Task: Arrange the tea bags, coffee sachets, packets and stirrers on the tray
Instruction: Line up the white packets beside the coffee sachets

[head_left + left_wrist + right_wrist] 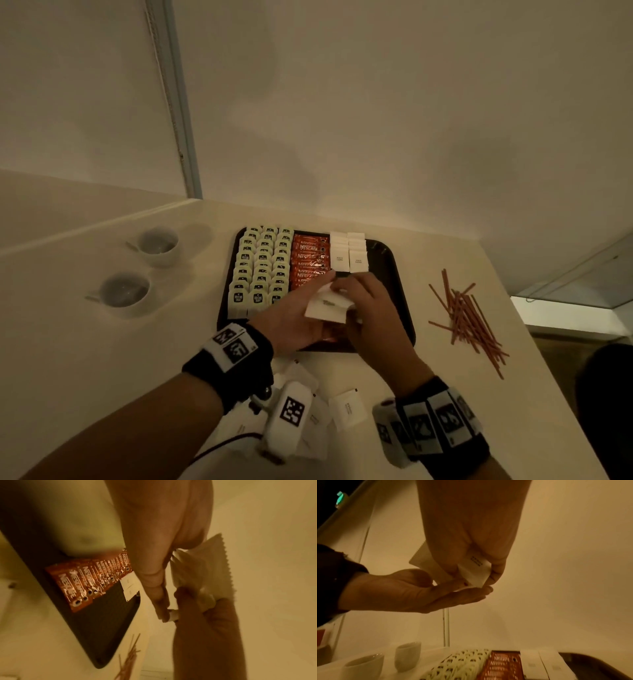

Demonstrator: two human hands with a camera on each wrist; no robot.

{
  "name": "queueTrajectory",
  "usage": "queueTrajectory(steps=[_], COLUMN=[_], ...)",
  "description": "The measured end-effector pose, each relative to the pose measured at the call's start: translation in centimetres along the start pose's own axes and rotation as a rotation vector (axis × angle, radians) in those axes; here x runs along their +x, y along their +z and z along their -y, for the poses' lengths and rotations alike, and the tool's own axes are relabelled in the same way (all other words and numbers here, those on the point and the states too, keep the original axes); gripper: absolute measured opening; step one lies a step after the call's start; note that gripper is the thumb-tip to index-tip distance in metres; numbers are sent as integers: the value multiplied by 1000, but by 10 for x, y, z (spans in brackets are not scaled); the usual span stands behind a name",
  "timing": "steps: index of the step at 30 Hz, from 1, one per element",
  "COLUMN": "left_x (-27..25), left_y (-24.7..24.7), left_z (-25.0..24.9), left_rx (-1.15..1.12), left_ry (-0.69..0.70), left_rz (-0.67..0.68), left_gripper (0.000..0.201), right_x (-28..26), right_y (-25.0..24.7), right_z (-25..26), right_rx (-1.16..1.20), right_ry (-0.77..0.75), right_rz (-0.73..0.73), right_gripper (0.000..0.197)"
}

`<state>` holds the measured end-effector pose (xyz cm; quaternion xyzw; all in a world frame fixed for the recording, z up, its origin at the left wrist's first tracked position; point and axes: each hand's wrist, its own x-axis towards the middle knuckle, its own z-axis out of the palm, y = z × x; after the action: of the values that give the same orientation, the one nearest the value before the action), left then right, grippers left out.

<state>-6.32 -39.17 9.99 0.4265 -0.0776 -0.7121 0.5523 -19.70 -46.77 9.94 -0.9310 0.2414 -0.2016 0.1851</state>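
Observation:
A dark tray (383, 270) holds three columns of tea bags (262, 267), a column of orange coffee sachets (308, 260) and two columns of white packets (347, 257). Both hands hover over the tray's near half. My left hand (294, 322) holds a small bunch of white packets (327, 305) between thumb and fingers. My right hand (373, 308) pinches one packet (476, 572) of that bunch from above. The serrated packet edge (214, 563) shows in the left wrist view. Brown stirrers (469, 322) lie loose on the table right of the tray.
Several loose white packets (347, 409) lie on the table near me, partly under my left wrist. Two white cups (159, 246) (125, 291) stand left of the tray. A wall runs behind the tray; the table edge drops off at the right.

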Motion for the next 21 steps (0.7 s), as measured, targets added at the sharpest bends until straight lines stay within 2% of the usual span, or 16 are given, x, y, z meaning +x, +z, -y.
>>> queueTrajectory(steps=[1,2,3,6,9,14,19,21], left_x=[0,-3,-3,-3,-3,-7,-1,3], left_y=[2,3,3,-1,-10,-22,-38,-38], left_z=[-5,-8,-11,-17,-20,-24,-31,-35], left_rx=[-7,-13,-81,-101,-117,-148,-259,-245], left_ry=[43,135,135,138,136,150,237,265], left_rz=[57,23,20,26,62,81,107,78], left_gripper=[22,21,26,36,43,33,49,55], right_x=[7,13,19,33,46,64,73,77], right_y=[-2,-3,-4,-9,-17,-32,-54,-50], right_z=[2,5,6,7,8,13,13,13], right_rx=[2,1,-4,-11,107,392,781,781], right_ry=[-12,-14,-16,-34,-37,33,140,151], right_rz=[46,111,179,328,427,476,496,480], right_gripper=[45,46,48,56,63,84,66,59])
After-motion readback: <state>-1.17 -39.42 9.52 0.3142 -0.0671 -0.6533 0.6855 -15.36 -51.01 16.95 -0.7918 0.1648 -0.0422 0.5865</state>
